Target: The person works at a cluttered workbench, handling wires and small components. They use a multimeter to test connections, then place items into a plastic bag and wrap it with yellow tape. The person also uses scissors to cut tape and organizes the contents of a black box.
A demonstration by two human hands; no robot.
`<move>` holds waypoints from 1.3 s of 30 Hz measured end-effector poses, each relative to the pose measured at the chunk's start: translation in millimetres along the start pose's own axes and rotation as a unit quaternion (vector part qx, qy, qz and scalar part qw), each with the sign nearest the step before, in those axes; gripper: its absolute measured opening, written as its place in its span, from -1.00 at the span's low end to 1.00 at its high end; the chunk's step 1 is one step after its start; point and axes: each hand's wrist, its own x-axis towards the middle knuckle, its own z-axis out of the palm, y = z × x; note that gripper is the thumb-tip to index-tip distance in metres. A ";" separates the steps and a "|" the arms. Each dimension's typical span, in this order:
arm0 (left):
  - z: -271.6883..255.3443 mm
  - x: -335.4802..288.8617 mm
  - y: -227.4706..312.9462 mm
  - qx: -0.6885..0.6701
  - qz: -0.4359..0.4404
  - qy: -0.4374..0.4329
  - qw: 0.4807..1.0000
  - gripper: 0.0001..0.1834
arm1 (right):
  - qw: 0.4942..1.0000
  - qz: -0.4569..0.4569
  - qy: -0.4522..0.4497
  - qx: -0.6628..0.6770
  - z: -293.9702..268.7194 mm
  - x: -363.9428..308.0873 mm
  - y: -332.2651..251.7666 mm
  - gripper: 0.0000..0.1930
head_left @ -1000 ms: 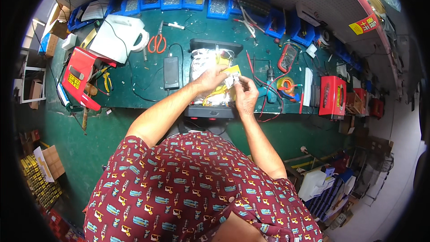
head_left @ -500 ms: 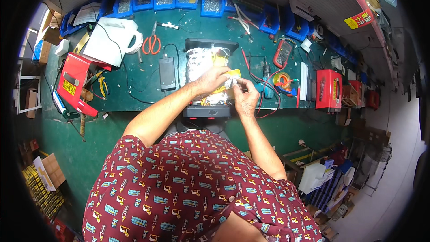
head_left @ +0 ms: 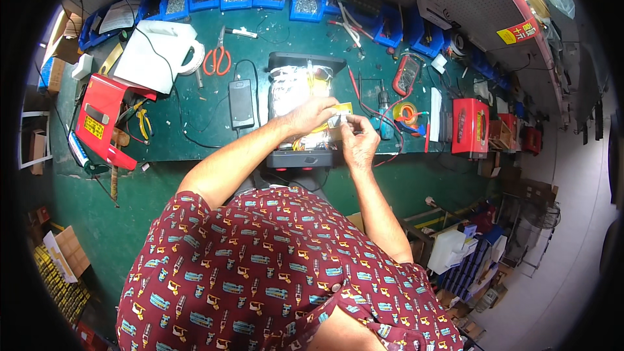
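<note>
Seen from my remote post, the left hand point(head_left: 313, 116) and right hand point(head_left: 361, 141) pinch a small yellow-and-white piece point(head_left: 342, 111) between fingertips, above an open case point(head_left: 300, 158) at the near edge of the green workbench point(head_left: 205, 114). It looks light, perhaps bendable; I'd grip opposite edges.

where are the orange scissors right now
In the head view, the orange-handled scissors lie on the green bench, left of centre, just beyond the black adapter and nearer the person than the blue bins.
</note>
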 end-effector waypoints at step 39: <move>10.4 3.8 -14.0 -0.021 0.161 0.030 0.986 -0.75 | 0.936 -0.148 -0.215 -0.234 -39.2 47.6 -11.7 -0.66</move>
